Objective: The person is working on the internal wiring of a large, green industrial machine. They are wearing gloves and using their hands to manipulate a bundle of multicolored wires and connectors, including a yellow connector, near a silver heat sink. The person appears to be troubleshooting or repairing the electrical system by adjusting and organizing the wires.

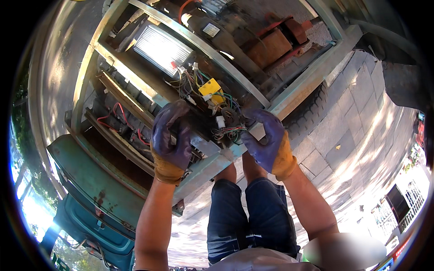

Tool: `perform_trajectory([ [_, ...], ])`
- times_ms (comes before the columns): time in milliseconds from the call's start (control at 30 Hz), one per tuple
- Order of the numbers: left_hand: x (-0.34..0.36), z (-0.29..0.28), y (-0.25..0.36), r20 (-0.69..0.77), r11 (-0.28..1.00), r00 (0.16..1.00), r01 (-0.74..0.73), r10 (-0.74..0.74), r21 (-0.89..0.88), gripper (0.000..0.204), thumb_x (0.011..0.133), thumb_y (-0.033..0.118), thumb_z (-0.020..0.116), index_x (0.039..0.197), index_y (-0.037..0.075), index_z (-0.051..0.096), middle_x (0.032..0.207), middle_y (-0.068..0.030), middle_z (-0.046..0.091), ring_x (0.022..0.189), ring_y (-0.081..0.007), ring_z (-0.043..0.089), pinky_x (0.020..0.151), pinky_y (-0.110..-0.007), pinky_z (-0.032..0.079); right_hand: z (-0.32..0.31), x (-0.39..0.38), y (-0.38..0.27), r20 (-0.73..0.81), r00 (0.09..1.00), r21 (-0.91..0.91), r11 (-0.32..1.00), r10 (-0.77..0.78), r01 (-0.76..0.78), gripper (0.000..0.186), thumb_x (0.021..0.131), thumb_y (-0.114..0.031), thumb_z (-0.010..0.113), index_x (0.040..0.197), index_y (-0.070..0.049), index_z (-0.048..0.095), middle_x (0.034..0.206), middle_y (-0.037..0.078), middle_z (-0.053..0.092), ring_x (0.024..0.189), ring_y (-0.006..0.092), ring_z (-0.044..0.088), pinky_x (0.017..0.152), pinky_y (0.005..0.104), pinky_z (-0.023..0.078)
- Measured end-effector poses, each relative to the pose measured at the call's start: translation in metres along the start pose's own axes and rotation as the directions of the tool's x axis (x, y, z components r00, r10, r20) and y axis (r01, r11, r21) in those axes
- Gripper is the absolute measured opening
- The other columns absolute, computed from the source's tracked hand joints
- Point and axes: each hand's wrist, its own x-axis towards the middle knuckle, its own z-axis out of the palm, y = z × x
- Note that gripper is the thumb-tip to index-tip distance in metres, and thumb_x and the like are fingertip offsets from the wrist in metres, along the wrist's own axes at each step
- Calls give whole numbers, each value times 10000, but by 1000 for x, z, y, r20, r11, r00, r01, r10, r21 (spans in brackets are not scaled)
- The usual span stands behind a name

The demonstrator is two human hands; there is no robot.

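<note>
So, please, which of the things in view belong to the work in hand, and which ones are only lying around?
Likely part of the work:
wires close to the gloved right hand
yellow box among the wiring
gloved left hand; its grip is unclear

Apparently just around:
black tyre
paving
barred window

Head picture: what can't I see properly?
In the head view:
Left hand: its curled glove hides whether it holds anything.
Wires: too small and tangled to trace each one.
Tire: the metal frame covers part.
Feet: hidden beneath the frame.
Lower-right patch: blurred.
</note>
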Motion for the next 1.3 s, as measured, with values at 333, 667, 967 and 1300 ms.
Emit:
perform_trajectory([
  [333, 7, 8, -4, -20, 995, 996, -88, 88, -42, 426, 845, -94, 670, 1252, 20, 725, 1243, -153, 741, 1238, -399, 706, 1066, -511, 553, 77, 159, -37, 184, 981, -506, 862, 57, 44, 398, 1001, -243, 705, 1319, -4, 707, 1168, 212, 805, 1095, 399, 780, 945, 443, 614],
  [667, -1, 5, -10, -65, 997, 996, -62, 59, -43, 437, 854, -103, 717, 1263, 49, 702, 1217, -136, 765, 1234, -391, 716, 1074, -549, 555, 101, 184, -3, 58, 993, -357, 931, 105, -78, 321, 986, -197, 678, 1276, -86, 757, 1044, 216, 804, 1028, 434, 768, 906, 475, 602],
  [967, 1, 2, -13, -91, 984, 985, -157, 150, -79, 417, 934, -74, 660, 1328, 64, 654, 1213, -147, 773, 1239, -418, 719, 1084, -576, 540, 97, 174, 13, 15, 960, -151, 950, 278, -273, 316, 972, -98, 740, 1287, -70, 747, 1008, 97, 799, 907, 221, 745, 817, 367, 589],
  [1300, 2, 0, -10, -96, 985, 988, -134, 124, -108, 433, 960, -51, 662, 1367, 91, 620, 1201, -144, 786, 1250, -429, 721, 1098, -593, 530, 75, 170, 2, 4, 997, 69, 995, 76, -77, 456, 992, -65, 707, 1445, -39, 664, 1055, 137, 804, 916, 275, 782, 838, 382, 606],
])
